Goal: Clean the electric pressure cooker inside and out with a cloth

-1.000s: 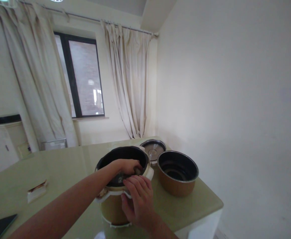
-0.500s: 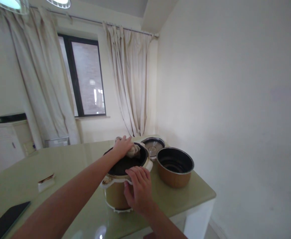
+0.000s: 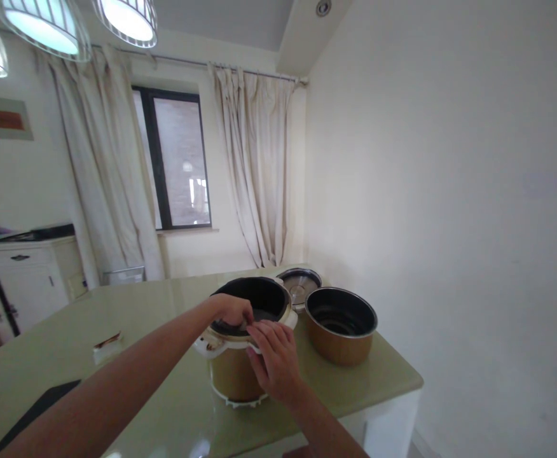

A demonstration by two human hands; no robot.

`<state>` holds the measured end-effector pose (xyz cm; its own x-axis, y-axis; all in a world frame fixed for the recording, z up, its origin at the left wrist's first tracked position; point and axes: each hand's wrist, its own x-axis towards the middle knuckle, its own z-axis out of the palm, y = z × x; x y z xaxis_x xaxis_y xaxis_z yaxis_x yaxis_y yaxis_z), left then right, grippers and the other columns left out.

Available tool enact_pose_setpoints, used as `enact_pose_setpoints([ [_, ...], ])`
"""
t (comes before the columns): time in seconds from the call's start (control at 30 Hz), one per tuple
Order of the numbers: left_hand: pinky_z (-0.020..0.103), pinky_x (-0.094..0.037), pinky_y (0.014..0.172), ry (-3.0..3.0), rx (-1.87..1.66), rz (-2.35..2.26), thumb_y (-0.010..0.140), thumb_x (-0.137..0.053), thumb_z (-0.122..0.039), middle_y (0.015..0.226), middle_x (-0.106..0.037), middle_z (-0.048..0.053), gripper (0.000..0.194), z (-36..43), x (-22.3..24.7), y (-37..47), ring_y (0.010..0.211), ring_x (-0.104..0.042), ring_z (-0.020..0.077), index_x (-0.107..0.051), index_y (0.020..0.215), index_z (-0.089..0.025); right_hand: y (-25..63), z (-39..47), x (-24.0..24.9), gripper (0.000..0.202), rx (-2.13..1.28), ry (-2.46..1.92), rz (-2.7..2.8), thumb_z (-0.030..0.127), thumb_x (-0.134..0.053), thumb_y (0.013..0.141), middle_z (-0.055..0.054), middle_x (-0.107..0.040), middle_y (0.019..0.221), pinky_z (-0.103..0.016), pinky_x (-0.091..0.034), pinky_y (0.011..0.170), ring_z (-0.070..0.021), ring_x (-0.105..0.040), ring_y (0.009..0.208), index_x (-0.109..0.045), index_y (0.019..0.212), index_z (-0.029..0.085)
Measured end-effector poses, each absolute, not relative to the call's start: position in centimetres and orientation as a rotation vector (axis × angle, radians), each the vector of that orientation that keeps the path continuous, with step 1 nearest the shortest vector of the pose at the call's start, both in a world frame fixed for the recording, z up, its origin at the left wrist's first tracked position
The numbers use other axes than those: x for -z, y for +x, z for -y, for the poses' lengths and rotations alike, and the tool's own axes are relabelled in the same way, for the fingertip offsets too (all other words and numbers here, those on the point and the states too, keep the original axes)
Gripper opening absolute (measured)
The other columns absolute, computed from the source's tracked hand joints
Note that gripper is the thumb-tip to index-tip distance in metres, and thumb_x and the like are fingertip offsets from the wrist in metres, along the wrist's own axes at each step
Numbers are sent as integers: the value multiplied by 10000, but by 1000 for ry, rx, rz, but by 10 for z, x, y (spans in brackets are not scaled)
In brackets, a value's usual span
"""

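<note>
A cooker pot [image 3: 236, 375] with a dark inside, a tan body and a stained white rim stands near the table's front edge. My left hand [image 3: 234, 310] reaches over its left side into the opening, closed at the near inner wall. A small part of a pale cloth [image 3: 243, 325] shows under its fingers; the rest is hidden. At the near right rim, my right hand [image 3: 276, 356] holds on, with its fingers over the top and its thumb outside. The fingertips of both hands are close together.
Right of the cooker is an orange-brown inner pot [image 3: 339, 346], with a round metal lid [image 3: 299, 286] behind it. The pale green table [image 3: 164, 350] also holds a small white packet [image 3: 108, 346] and a dark flat object [image 3: 44, 407] at left.
My left hand and the cloth have moved from the pot's far side to its near inner wall. The view has shifted slightly up and left. My right hand stays at the rim.
</note>
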<state>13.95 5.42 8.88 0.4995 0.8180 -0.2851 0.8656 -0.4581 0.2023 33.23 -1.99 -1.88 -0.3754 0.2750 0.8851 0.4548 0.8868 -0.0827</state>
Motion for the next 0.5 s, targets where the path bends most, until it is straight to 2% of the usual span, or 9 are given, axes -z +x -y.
enact_pose_setpoints([
  [0.1,378,-554,865,2428,399,-1555,623,-681,-89,753,-749,26,244,-46,-108,130,913,-688,273,-810,728,-267,334,18,21,404,235,-535,1996,245,-550,1015,-101,-707,1269,-427,-462,1034,-245,-619,1219,-563,1419,225],
  [0.17,431,-528,948,2573,346,-1760,610,-730,-79,876,-763,75,185,-42,-120,129,1060,-655,321,-784,682,-240,334,18,22,406,228,-540,1992,247,-543,1019,-104,-706,1273,-433,-462,1041,-245,-616,1226,-560,1424,221],
  [0.23,482,-468,1057,2745,195,-2019,699,-727,-97,1072,-757,108,138,-38,-134,124,1205,-587,338,-783,764,-205,334,19,21,406,214,-543,1987,249,-537,1023,-105,-708,1275,-437,-459,1051,-246,-614,1234,-557,1428,219],
  [0.3,512,-385,1139,2808,51,-2261,862,-607,-114,1241,-705,102,186,-32,-149,110,1321,-494,326,-774,925,-167,334,20,20,403,195,-548,1984,248,-535,1024,-107,-708,1278,-439,-456,1059,-246,-612,1241,-558,1425,219],
  [0.37,540,-375,1135,2745,4,-2439,939,-494,-106,1342,-646,85,275,-24,-160,86,1371,-429,336,-758,994,-162,333,21,19,399,182,-550,1980,241,-536,1020,-107,-708,1282,-440,-457,1061,-245,-612,1247,-565,1417,217],
  [0.4,559,-405,1101,2681,5,-2502,934,-503,-111,1375,-624,84,270,-19,-162,70,1366,-431,355,-761,972,-180,332,22,18,396,180,-549,1975,236,-539,1017,-107,-708,1283,-439,-459,1060,-245,-613,1247,-569,1411,215],
  [0.5,569,-495,996,2346,-49,-2640,900,-504,-112,1326,-646,80,328,-4,-144,20,1256,-550,363,-788,947,-270,330,25,18,394,163,-528,1962,235,-553,1012,-107,-703,1296,-448,-462,1072,-246,-614,1251,-574,1405,211],
])
